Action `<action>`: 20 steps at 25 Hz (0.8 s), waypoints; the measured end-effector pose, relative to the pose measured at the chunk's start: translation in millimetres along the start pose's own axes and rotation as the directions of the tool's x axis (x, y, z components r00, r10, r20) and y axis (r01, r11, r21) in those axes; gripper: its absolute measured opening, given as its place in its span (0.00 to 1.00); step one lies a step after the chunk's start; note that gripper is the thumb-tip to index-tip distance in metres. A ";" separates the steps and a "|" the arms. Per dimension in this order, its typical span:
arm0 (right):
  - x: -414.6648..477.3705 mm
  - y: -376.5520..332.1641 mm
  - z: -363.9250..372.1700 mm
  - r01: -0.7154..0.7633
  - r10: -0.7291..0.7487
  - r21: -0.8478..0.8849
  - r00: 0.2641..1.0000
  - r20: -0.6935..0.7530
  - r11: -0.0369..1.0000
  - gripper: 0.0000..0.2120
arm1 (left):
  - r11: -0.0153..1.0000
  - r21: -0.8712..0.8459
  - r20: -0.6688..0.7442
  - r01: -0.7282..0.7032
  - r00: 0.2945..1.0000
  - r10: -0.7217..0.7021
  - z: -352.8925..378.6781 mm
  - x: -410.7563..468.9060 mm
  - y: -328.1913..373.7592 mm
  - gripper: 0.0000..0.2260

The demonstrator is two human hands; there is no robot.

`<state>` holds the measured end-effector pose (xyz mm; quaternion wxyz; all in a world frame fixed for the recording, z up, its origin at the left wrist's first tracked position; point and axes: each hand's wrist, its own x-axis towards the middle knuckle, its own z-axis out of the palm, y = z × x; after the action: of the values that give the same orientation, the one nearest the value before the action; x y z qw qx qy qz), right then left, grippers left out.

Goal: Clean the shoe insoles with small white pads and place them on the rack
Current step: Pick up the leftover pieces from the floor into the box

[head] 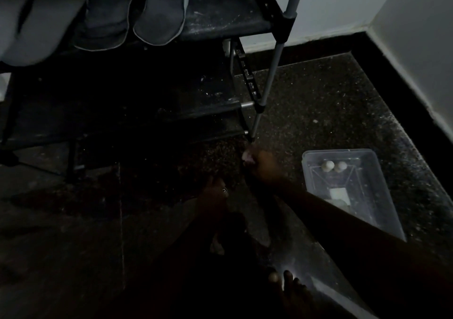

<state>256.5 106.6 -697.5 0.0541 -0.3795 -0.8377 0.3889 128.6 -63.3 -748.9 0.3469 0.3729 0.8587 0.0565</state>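
The scene is very dim. My right hand [263, 168] reaches to the floor by the rack's front right leg, its fingers pinched on a small white pad [247, 158]. The pad presses on the top end of a dark insole [261, 217] that runs down toward me. My left hand [214, 197], a ring on one finger, lies at the insole's left side and seems to grip it. Two grey insoles [159, 12] [105, 17] and a paler one [31, 22] lie on the upper shelf of the black rack [228, 24].
A clear plastic box [382, 196] stands on the speckled floor to the right, holding two round white pads [327, 165] and a white square piece [339, 193]. My bare foot [290, 291] is at the bottom. White walls with a black skirting close off the right.
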 end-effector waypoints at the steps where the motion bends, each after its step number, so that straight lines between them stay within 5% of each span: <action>1: -6.6 0.2 -0.7 -0.002 0.003 0.060 1.000 -0.025 0.998 0.07 | 0.993 -0.117 -0.001 0.015 1.000 -0.016 -12.5 -11.6 5.9 0.07; 5: -32.3 -3.1 -7.8 -0.139 0.140 0.246 0.990 0.012 0.959 0.09 | 0.976 -0.208 -0.070 -0.065 0.996 0.051 -8.4 -23.6 15.1 0.06; 8: -53.7 -6.6 -22.3 -0.251 0.272 0.448 0.962 0.018 0.858 0.08 | 0.986 -0.133 -0.039 -0.098 0.995 0.094 -2.0 -12.2 13.9 0.11; 10: -66.7 -4.6 -32.0 -0.283 0.334 0.528 0.943 -0.001 0.801 0.07 | 0.988 0.001 -0.169 -0.153 0.974 0.151 -5.9 -16.0 17.3 0.14; 13: -82.3 -2.1 -44.1 -0.224 0.338 0.590 0.937 -0.089 0.776 0.05 | 0.975 0.031 -0.212 -0.222 0.951 0.223 0.2 -9.4 11.6 0.20; 20: -108.6 44.2 -80.2 -0.130 0.335 0.524 0.887 -0.318 0.842 0.04 | 0.962 -0.097 -0.164 -0.254 0.958 0.236 -5.2 -15.4 76.9 0.09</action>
<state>390.5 100.1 -650.4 0.2683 -0.5250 -0.6295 0.5061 179.0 -18.0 -709.1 0.2923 0.4503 0.8248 0.1775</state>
